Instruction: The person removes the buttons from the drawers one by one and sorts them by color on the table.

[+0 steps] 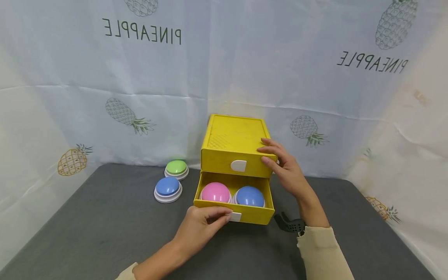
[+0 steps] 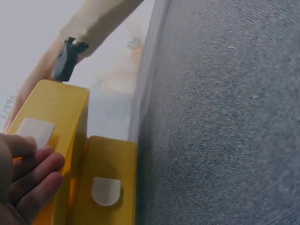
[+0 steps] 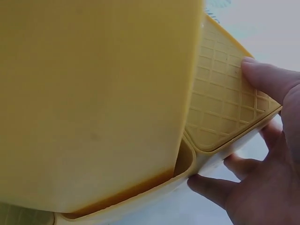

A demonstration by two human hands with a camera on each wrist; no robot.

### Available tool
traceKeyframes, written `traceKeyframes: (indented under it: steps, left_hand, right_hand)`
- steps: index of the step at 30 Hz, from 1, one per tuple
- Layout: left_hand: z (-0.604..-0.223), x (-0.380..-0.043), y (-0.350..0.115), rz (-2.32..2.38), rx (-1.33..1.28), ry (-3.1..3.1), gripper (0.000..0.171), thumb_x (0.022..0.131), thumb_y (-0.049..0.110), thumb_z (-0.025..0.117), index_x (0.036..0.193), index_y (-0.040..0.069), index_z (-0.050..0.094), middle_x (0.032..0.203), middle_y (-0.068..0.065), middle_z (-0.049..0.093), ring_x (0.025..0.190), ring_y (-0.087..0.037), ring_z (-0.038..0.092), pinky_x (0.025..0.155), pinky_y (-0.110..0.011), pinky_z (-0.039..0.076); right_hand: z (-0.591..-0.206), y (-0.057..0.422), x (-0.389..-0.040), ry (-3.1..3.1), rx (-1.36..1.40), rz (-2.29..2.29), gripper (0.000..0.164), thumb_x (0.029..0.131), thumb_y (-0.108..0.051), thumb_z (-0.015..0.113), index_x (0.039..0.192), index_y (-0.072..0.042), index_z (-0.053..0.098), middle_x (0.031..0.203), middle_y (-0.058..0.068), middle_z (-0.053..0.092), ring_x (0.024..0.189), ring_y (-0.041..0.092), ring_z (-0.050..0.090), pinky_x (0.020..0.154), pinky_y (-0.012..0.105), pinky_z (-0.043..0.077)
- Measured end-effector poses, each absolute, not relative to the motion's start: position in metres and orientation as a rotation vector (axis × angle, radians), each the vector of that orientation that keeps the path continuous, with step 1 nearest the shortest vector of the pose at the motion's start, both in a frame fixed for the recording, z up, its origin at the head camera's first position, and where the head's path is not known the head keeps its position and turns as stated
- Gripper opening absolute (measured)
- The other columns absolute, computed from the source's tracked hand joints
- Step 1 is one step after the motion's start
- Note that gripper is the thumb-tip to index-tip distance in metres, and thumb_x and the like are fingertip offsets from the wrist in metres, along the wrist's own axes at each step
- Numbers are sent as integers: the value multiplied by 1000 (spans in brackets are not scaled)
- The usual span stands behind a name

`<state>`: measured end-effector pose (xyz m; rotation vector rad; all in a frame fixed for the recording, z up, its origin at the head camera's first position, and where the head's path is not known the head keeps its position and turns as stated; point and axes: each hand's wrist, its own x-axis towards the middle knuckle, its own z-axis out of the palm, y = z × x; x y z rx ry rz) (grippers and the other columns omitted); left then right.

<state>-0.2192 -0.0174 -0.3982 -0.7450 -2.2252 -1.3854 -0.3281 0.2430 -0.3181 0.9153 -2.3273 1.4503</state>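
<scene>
A yellow two-drawer box (image 1: 238, 132) stands at the back of the table, its lower drawer (image 1: 257, 216) pulled out. In that drawer sit a pink push button (image 1: 215, 192) and a blue push button (image 1: 249, 196) with white bases. My left hand (image 1: 201, 225) pinches the white drawer tab (image 1: 236, 217) at its left side; the left wrist view also shows the thumb against this tab (image 2: 37, 131). With my right hand (image 1: 285, 167) I grip the box's upper right front corner, thumb at the front and fingers over the top. In the right wrist view, its fingers spread around the corner.
Left of the box, a green push button (image 1: 176, 167) and a second blue push button (image 1: 168, 187) rest on the dark grey table (image 1: 115, 217). The upper drawer, with its own white tab (image 1: 238, 165), is closed. A pineapple-print curtain (image 1: 168, 70) hangs behind. A black strap (image 1: 288, 223) is on my right wrist.
</scene>
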Motion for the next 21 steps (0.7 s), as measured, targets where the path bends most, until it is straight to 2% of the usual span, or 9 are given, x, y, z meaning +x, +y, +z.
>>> traceKeyframes:
  steps: [14, 21]
  left_hand:
    - [-406, -199, -20, -1206, -877, -2070, 22, 80, 1, 82, 98, 12, 80, 89, 2, 79, 75, 5, 65, 68, -8, 53]
    - [-407, -187, -23, -1181, -925, -2101, 21, 83, 3, 80, 100, 14, 77, 89, 4, 79, 70, 8, 59, 64, -7, 50]
  right_hand:
    - [-318, 244, -332, -2337, 929, 1421, 31, 103, -12, 57, 133, -7, 61, 162, 4, 38, 155, 27, 25, 108, 9, 37]
    - [-319, 243, -330, -2328, 902, 1442, 30, 103, -13, 59, 132, -8, 63, 161, 2, 39, 154, 26, 28, 107, 8, 39]
